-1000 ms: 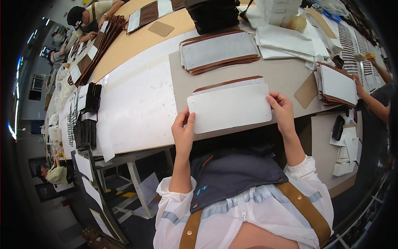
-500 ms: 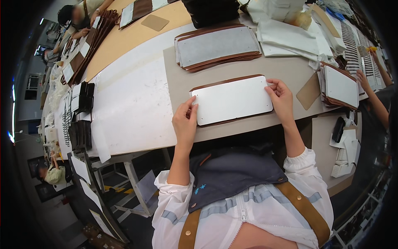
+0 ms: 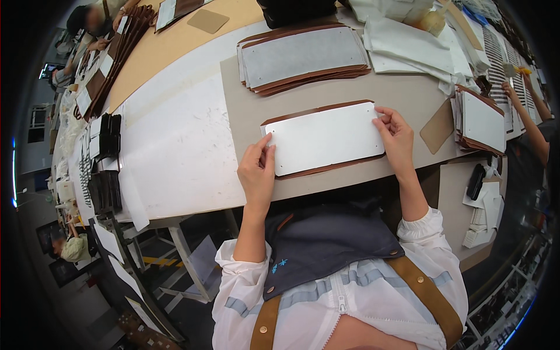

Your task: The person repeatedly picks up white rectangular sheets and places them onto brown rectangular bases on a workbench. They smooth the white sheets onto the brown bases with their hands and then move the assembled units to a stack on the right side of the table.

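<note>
A white rectangular panel (image 3: 326, 140) with rounded corners and small holes near its ends lies in front of me. It rests over a brown leather piece (image 3: 326, 108), whose margins show along the panel's far and near edges. My left hand (image 3: 256, 172) pinches the left end, thumb and fingers close together. At the other end, my right hand (image 3: 396, 137) grips the upper right corner between thumb and fingers. Farther back lies a stack of brown leather pieces topped with a grey panel (image 3: 303, 56).
A tan card (image 3: 437, 127) and another leather stack with a white panel (image 3: 480, 121) lie to the right. White sheets (image 3: 408, 46) are piled behind. Black folded pieces (image 3: 109, 137) stand at the left table edge. Co-workers' hands (image 3: 507, 90) show at far right and upper left.
More of the brown margin shows below the white panel's near edge, and the panel sits slightly more tilted. Both hands keep hold of its ends. The whole view has shifted a little.
</note>
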The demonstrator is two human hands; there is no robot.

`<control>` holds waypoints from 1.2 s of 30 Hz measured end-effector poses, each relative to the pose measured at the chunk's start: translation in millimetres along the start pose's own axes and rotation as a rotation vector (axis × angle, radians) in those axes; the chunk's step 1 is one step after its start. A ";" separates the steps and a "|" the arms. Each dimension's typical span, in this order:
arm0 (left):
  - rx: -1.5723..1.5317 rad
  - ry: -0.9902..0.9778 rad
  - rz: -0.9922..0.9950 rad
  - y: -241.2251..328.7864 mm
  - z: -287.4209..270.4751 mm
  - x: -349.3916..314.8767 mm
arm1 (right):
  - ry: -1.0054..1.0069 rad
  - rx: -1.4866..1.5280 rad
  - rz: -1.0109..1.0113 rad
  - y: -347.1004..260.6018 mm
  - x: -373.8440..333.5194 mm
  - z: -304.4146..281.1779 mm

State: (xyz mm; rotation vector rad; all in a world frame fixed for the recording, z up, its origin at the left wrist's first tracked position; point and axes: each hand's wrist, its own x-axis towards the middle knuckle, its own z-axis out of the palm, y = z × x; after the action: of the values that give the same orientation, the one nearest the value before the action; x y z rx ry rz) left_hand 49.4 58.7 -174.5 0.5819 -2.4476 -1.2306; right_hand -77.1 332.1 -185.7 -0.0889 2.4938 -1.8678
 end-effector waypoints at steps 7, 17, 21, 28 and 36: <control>0.018 0.015 0.033 -2.1 0.5 1.2 | 0.009 -0.032 -0.005 0.1 -0.4 1.2; 0.018 0.023 0.022 0.9 0.4 0.9 | 0.010 0.007 -0.005 1.3 -0.5 1.5; 0.035 0.015 0.020 2.8 -0.5 1.3 | 0.018 0.007 0.002 2.3 -1.1 1.3; 0.062 0.005 0.032 1.8 0.0 2.8 | 0.012 -0.002 0.008 -4.1 -1.8 2.0; 0.064 0.003 0.006 4.9 1.0 3.2 | 0.028 -0.097 -0.046 -1.9 -0.6 2.9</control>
State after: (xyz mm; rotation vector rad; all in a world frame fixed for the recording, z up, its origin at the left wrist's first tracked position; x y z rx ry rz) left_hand 45.2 60.4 -170.7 0.5929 -2.4924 -1.1515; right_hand -76.3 328.8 -184.7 -0.1238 2.6228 -1.7749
